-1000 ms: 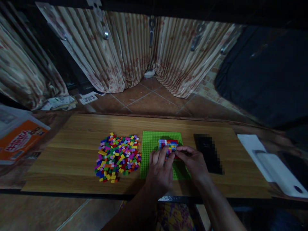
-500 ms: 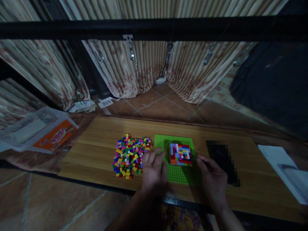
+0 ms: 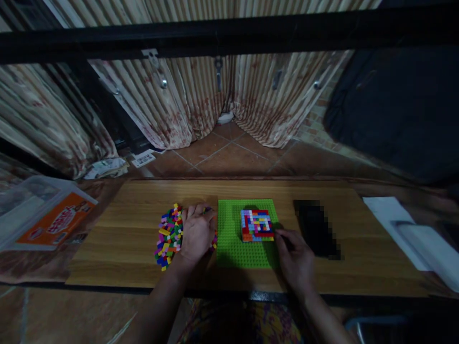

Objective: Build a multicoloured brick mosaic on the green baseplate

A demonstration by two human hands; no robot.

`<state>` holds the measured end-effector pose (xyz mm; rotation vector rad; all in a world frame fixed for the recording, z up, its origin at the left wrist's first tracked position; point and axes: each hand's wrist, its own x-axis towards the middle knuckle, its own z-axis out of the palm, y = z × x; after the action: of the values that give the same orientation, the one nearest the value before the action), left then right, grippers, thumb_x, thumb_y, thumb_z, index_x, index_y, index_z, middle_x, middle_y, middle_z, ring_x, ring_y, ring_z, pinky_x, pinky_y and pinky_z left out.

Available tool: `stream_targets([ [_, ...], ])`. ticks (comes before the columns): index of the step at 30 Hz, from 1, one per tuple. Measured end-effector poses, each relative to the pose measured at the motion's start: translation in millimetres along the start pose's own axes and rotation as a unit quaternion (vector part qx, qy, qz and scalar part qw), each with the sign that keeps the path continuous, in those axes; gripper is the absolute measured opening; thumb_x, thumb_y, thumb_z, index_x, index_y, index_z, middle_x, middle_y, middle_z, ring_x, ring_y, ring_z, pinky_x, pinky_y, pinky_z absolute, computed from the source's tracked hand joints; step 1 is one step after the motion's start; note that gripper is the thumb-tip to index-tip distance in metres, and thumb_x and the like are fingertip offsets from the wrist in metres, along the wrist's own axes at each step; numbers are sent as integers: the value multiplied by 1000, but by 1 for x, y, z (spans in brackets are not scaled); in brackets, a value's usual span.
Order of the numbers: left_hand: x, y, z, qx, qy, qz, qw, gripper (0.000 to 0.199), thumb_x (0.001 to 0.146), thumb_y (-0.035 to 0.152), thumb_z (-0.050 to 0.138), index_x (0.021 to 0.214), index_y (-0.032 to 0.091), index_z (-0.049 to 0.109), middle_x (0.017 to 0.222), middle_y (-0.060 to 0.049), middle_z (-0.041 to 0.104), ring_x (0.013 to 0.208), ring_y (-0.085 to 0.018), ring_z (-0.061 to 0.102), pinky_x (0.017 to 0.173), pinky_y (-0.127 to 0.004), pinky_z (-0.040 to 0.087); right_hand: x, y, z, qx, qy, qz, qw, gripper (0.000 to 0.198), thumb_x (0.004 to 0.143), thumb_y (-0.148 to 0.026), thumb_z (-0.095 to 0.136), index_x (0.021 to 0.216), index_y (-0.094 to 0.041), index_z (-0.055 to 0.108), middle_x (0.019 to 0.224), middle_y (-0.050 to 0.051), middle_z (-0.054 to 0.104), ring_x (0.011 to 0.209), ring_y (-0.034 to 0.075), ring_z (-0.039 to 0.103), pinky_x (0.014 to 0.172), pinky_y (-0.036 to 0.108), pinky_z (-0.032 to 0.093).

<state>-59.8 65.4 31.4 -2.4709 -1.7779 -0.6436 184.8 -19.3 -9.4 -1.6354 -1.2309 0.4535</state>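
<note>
A loose pile of small coloured toy bricks [image 3: 167, 237] lies left of a green studded baseplate [image 3: 229, 248]. Over the pile's right side rests my left hand [image 3: 196, 232], palm down, fingers apart and reaching into the bricks; its fingertips are partly hidden. A low block built of multicoloured bricks [image 3: 257, 225] stands on the upper right part of the baseplate. By that block's right edge my right hand [image 3: 296, 258] is closed in a pinch. Whatever may be between its thumb and forefinger is too small to make out.
All this is on a long wooden table [image 3: 111, 239]. A black item [image 3: 317, 227], partly pixelated, lies to the right. Farther right are white sheets [image 3: 394, 229]. A clear plastic box with an orange label [image 3: 57, 220] sits off the table's left end.
My left hand has moved left from the baseplate's edge onto the brick pile. My right hand stays pinched beside the built block. The whole view has shifted.
</note>
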Motion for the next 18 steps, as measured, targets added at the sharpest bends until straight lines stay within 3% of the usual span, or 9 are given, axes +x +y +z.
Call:
stream_targets([
  [7,5,1,0,20,9,2,1000,15,84,20,55,81,24,70,103,-5,67,98,-28,55,93,-51,38,0,-3,3,10,9,-7,1000,23,89,-38,55,90,-20,69,93,8,67,89,21,64,80,34,50],
  [13,-3,30,-7,-166,9,-1,986,17,89,18,50,90,21,66,87,-3,67,84,-18,62,77,-30,48,1,-6,3,11,5,-6,1000,23,90,-37,53,91,-20,69,93,7,67,88,20,64,79,33,50],
  [18,-6,69,-5,-261,-5,21,965,15,90,21,52,94,22,66,89,-1,69,87,-16,64,78,-30,50,1,-7,3,-3,-1,-9,1000,22,90,-35,52,91,-20,68,92,7,67,86,20,64,79,33,50],
])
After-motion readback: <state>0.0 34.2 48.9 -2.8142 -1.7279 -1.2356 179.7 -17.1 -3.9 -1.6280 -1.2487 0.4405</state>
